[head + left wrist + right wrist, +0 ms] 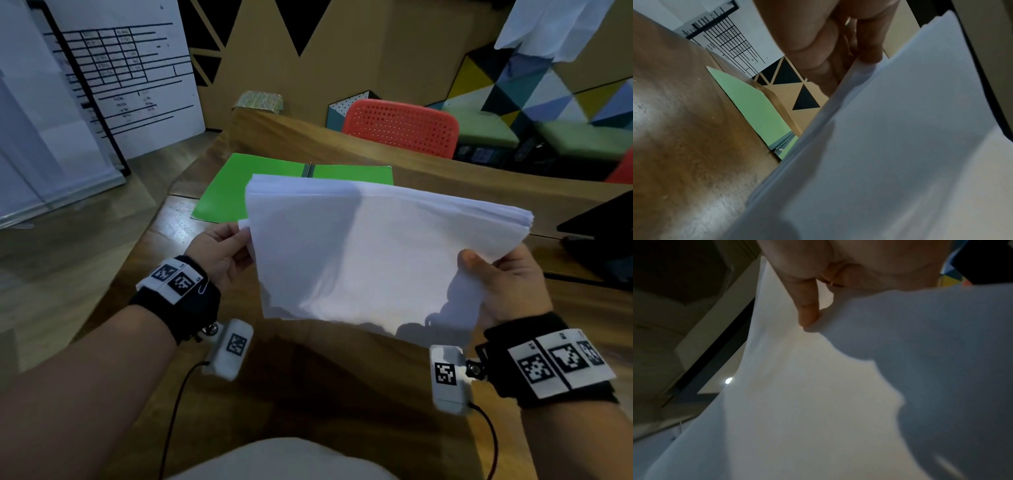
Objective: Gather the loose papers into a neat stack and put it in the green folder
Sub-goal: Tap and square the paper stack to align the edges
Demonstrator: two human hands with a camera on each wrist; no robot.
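A stack of white papers (370, 250) is held in the air above the wooden table (308, 383), between both hands. My left hand (222, 250) grips its left edge, fingers curled under the sheets (900, 146). My right hand (503, 277) pinches the right near corner, thumb on top, fingers beneath the paper (818, 386). The green folder (267, 181) lies open and flat on the table just beyond the stack, its metal clip showing at the spine; the stack hides its near part. In the left wrist view the folder (752, 104) lies below the papers.
A red perforated chair (400, 126) stands behind the table's far edge. A dark laptop-like object (603, 236) sits at the table's right. A white board with printed tables (130, 78) leans at the left. The wood between my arms is bare.
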